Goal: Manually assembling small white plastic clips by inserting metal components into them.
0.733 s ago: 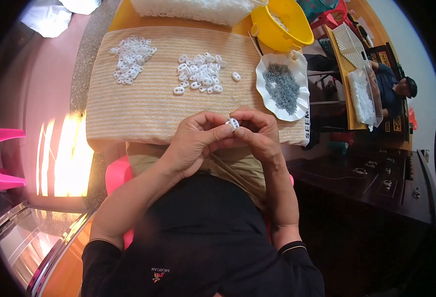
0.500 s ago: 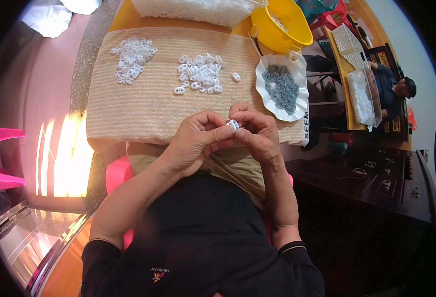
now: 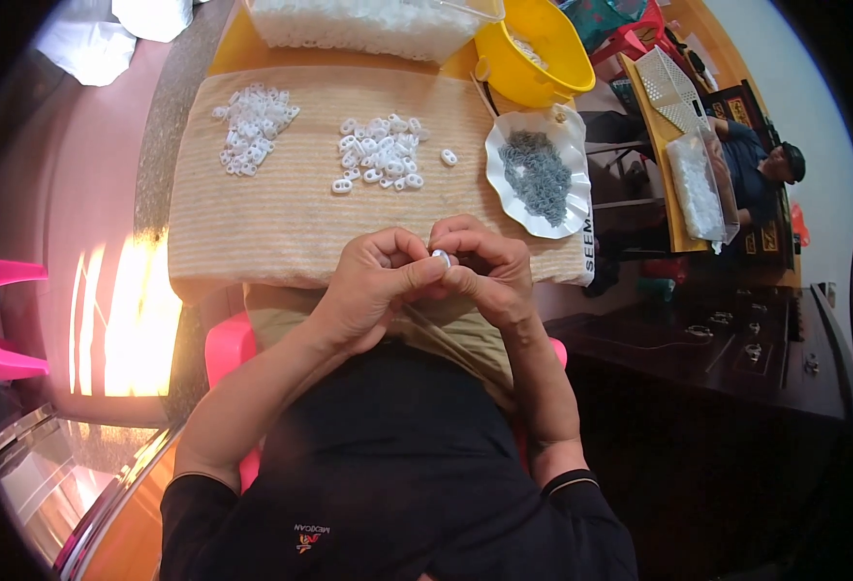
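A small white oval plastic piece (image 3: 442,259) is pinched between the fingertips of both hands, close to the near edge of the cloth. My left hand (image 3: 376,283) grips it from the left with thumb and fingers. From the other side my right hand (image 3: 489,274) closes on it, thumb below and index finger above. The fingers cover most of the piece. Beyond the hands lies a pile of two-holed white oval pieces (image 3: 380,152), with one single oval piece (image 3: 449,156) to its right. A white wavy-rimmed dish (image 3: 500,190) holds many tiny grey metal parts (image 3: 540,179).
Another pile of white pieces (image 3: 253,126) lies at the far left of the striped cloth (image 3: 252,228). A clear bin (image 3: 378,44) of white pieces and a yellow tub (image 3: 535,82) stand at the back. At the far right a person (image 3: 760,160) sits by another bin.
The white piece has turned in my fingertips, so its holes no longer show. My fingers have closed further over it. The whole view has shifted slightly.
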Demonstrator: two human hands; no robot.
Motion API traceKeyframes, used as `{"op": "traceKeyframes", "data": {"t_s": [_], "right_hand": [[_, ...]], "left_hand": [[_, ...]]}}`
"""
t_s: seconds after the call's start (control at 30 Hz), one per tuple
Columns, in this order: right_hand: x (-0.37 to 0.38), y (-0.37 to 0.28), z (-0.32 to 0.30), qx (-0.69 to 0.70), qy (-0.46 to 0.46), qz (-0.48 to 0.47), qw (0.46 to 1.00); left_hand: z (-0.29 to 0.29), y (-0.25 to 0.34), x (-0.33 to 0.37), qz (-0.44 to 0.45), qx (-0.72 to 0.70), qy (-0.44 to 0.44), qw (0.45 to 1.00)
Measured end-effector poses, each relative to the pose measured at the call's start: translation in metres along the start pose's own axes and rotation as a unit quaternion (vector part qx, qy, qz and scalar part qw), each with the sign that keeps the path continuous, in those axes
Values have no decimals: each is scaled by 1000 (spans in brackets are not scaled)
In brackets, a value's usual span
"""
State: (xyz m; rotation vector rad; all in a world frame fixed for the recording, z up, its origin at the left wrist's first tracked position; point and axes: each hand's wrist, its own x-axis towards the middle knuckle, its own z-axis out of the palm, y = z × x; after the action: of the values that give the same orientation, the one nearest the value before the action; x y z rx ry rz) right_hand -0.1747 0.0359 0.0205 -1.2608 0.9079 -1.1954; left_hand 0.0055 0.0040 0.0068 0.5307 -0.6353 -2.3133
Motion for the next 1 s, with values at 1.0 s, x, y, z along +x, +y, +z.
{"op": "traceKeyframes", "data": {"t_s": [1.0], "right_hand": [[100,-57,-111,-340,202,-64,916]], "left_hand": [[1,2,4,-49,-14,65,997]]}}
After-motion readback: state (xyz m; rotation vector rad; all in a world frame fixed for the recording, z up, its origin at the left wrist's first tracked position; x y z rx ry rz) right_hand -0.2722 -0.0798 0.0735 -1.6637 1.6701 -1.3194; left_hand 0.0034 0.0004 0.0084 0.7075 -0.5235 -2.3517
